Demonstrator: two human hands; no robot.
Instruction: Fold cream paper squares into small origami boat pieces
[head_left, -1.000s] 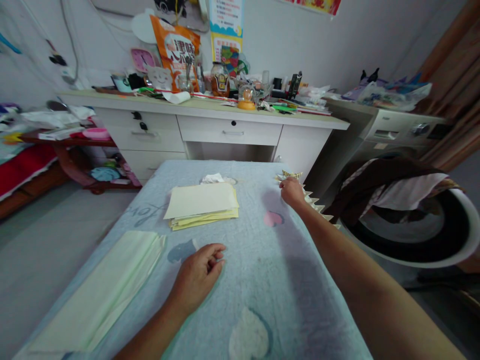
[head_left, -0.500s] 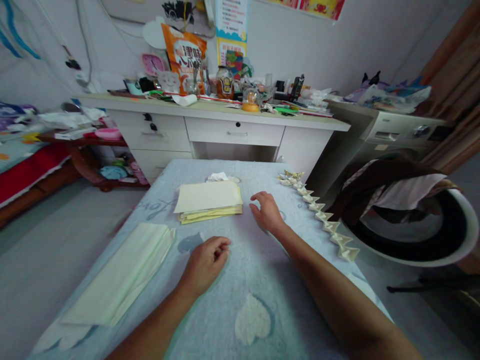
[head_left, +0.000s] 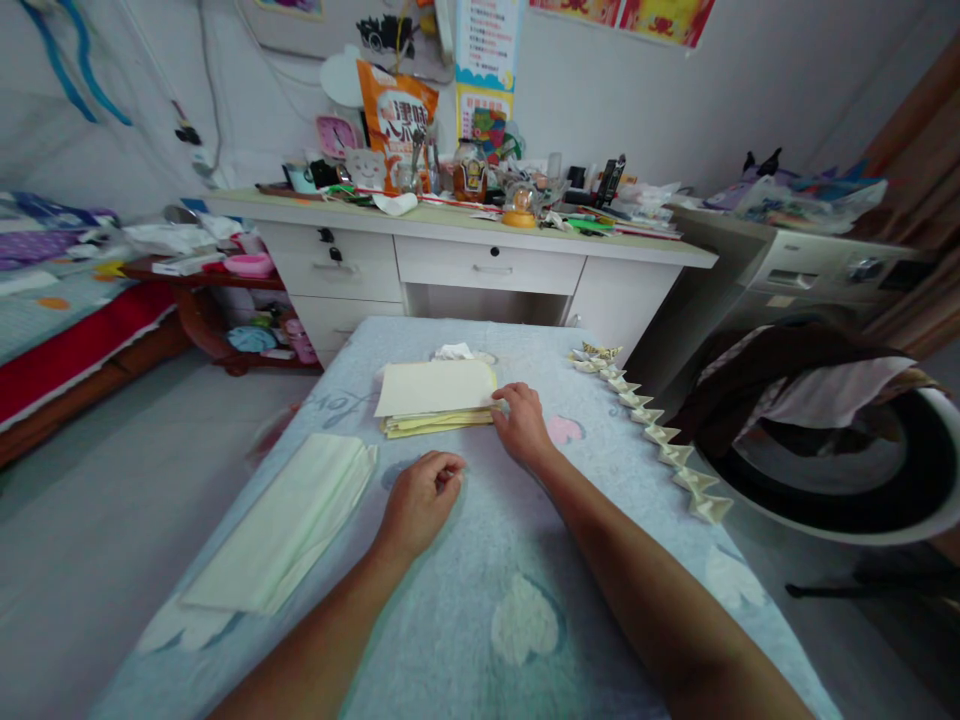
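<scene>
My right hand (head_left: 521, 425) is at the right edge of a stack of cream and yellow paper sheets (head_left: 435, 388). Its thumb and index finger close on the edge of the top sheet. Nearer to me, my left hand (head_left: 424, 500) hovers over or rests on the cloth, fingers curled in with the thumb against them; nothing shows in it. To its left lies a pile of pale green folded paper (head_left: 289, 520). A row of folded paper pieces (head_left: 664, 437), pointed and linked in a chain, runs along the table's right side.
A pale blue cloth with heart prints covers the table (head_left: 517, 540). Crumpled white tissue (head_left: 454, 352) lies behind the stack. Beyond stands a white desk (head_left: 491, 265) crowded with jars and a snack bag. On the right, a washing machine's open door (head_left: 934, 440) juts out beside the table.
My right hand has moved forward and left to the stack's edge, and its thumb and finger have come together there. My left hand stays nearly in place. The view has shifted slightly left.
</scene>
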